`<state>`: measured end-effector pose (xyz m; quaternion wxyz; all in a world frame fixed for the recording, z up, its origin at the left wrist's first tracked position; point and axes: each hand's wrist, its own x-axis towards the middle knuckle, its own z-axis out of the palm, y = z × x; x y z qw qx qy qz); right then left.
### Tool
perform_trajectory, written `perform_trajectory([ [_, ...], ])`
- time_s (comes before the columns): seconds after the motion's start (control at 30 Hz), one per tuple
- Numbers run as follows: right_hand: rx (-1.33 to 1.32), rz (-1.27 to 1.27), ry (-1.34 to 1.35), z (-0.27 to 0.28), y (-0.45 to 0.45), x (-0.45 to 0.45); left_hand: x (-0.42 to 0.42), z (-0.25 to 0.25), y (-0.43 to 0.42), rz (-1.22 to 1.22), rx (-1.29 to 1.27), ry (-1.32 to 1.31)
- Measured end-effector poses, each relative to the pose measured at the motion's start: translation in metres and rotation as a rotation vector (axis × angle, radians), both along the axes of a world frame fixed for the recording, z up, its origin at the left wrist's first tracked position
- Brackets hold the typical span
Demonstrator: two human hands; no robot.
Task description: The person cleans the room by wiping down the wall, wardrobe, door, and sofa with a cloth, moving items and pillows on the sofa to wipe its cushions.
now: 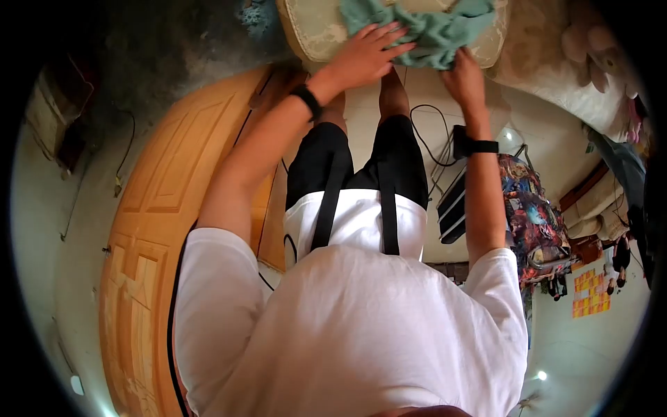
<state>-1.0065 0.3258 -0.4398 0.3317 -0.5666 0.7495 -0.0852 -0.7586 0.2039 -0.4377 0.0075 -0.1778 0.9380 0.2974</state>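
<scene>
A crumpled green cloth lies on a pale patterned padded surface at the top of the view. My left hand rests on the cloth's left part, its fingers spread and pointing right. At the cloth's lower right edge, my right hand is closed, with its fingers gripping the fabric. Both of my wrists wear black bands.
A wooden door stands at the left. On the right are a colourful patterned bag, a looped black cable on the floor and a pale covered surface with a plush toy.
</scene>
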Motion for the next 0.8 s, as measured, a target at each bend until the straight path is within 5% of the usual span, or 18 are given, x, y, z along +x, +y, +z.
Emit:
perform_trajectory([
  [0.27, 0.119, 0.106, -0.062, 0.028, -0.026, 0.102, 0.083, 0.025, -0.03, 0.189, 0.023, -0.217],
  [0.47, 0.091, -0.15, 0.051, 0.031, -0.002, 0.046, 0.01, 0.02, -0.014, 0.171, 0.174, -0.387],
  [0.57, -0.035, -0.261, 0.278, 0.018, 0.027, -0.019, -0.052, 0.017, 0.013, 0.156, 0.277, -0.196],
  [0.73, -0.225, -0.397, 0.042, 0.008, 0.042, -0.086, -0.157, -0.016, 0.078, 0.293, 0.277, -0.013],
  [0.8, -0.184, -0.472, -0.275, 0.003, 0.028, -0.087, -0.176, -0.018, 0.095, 0.352, 0.28, -0.024],
])
